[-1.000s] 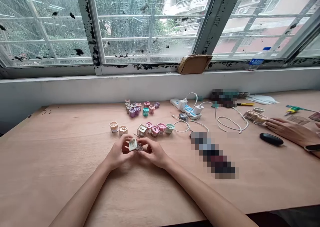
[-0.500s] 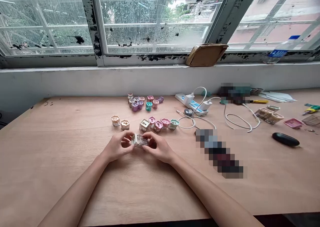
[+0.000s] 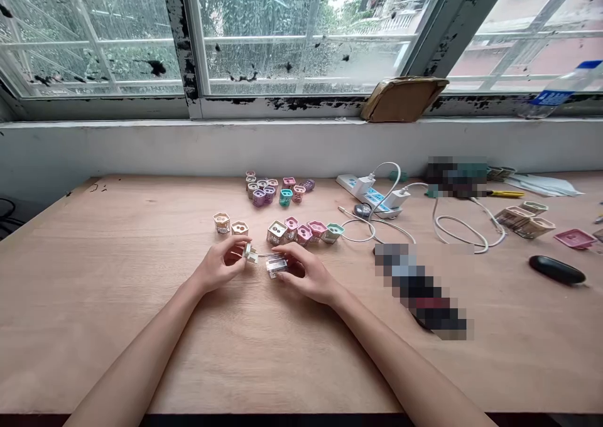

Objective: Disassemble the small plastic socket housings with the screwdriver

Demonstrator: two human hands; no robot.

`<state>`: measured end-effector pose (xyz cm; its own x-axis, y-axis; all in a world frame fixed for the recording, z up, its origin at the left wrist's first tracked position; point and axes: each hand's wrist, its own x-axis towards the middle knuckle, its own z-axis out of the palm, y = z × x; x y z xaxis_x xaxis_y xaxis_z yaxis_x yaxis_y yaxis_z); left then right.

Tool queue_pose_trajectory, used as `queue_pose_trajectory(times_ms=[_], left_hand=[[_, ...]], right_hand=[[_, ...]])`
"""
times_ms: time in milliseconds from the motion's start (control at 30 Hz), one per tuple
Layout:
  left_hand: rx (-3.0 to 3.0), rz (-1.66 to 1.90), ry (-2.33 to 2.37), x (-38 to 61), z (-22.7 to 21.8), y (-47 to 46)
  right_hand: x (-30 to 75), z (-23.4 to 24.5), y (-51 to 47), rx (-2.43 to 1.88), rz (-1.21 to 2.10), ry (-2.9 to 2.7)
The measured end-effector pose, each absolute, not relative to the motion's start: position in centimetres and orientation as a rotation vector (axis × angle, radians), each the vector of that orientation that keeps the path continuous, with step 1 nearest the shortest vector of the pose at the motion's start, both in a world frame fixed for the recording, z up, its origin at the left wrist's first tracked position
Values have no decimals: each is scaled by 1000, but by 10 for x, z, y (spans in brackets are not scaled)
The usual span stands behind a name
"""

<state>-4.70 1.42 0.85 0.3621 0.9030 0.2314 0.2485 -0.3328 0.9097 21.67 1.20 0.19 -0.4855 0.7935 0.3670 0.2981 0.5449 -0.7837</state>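
Observation:
My left hand [image 3: 221, 265] pinches a cream-coloured pencil sharpener top [image 3: 251, 253] between thumb and fingers. In my right hand [image 3: 308, 272] is a clear plastic sharpener case [image 3: 276, 265], gripped at its right side. A small gap separates the two pieces, both held just above the table. Beyond my hands stand an orange-cream sharpener [image 3: 222, 223], a similar one [image 3: 240, 228], and a cream sharpener [image 3: 276, 232]. To the right of these are a pink sharpener [image 3: 304, 233] among other pink ones and a mint-green one [image 3: 333, 233].
Further back is a cluster of purple, pink and teal sharpeners [image 3: 259, 196]. A power strip [image 3: 351, 184] with white cables lies to its right. At the right are clear cases [image 3: 522, 220], a pink lid [image 3: 575, 238], a black oval object [image 3: 556, 269] and a yellow cutter [image 3: 506, 194].
The sharpener between my hands has come apart: its cream top is now in my left hand and the clear case in my right. The view has shifted slightly.

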Motion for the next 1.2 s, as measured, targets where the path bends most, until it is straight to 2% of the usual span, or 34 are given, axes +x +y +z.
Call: queue_pose_trajectory(times_ms=[633,1200], left_hand=[[1552,1158,1007,-47,3,20],[1540,1140,1005,-47,1,21]], right_hand=[[221,-4,13,-911,1053,-1763],[234,6,18,-949,856,-1909]])
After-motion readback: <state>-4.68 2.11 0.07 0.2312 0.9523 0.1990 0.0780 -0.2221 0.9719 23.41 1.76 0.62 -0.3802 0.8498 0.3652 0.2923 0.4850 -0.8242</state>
